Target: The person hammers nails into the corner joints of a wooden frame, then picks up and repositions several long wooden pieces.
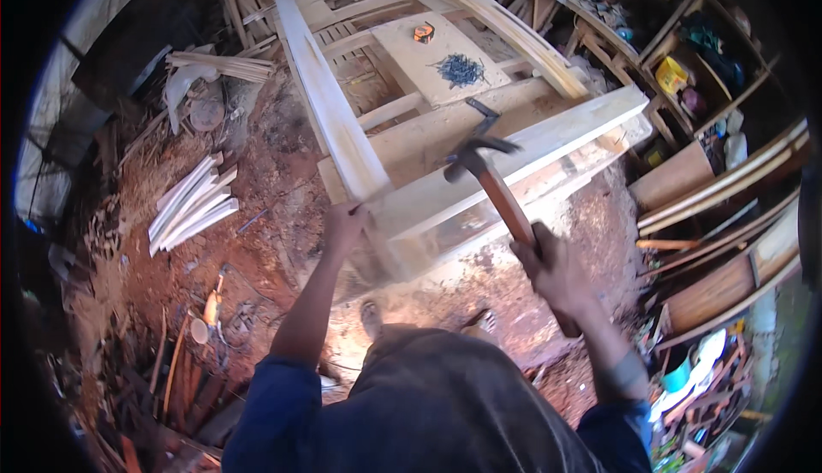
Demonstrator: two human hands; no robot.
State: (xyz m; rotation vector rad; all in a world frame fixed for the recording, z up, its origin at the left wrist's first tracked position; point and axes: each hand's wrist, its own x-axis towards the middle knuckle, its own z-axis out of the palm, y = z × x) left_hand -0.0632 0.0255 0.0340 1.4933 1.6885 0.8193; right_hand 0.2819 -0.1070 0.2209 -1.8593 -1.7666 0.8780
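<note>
My right hand (552, 274) is closed round the wooden handle of a claw hammer (505, 199). The hammer's dark head is raised over a pale wooden beam (531, 148) that runs across in front of me. At the near left corner, a long board (325, 88) meets this beam. My left hand (345, 226) is at that joint with its fingers pinched together; whatever is between them is too small to make out. A dark metal square (484, 113) lies just beyond the beam. Farther off, a loose pile of nails (461, 71) and an orange tape measure (424, 34) rest on a flat panel (402, 52).
Several pale wood strips (195, 203) lie on the reddish dirt floor at left. Shelves (676, 53) with assorted items stand at the far right, above leaning planks (728, 178). An orange-handled tool (212, 302) and scrap wood (184, 379) lie at lower left.
</note>
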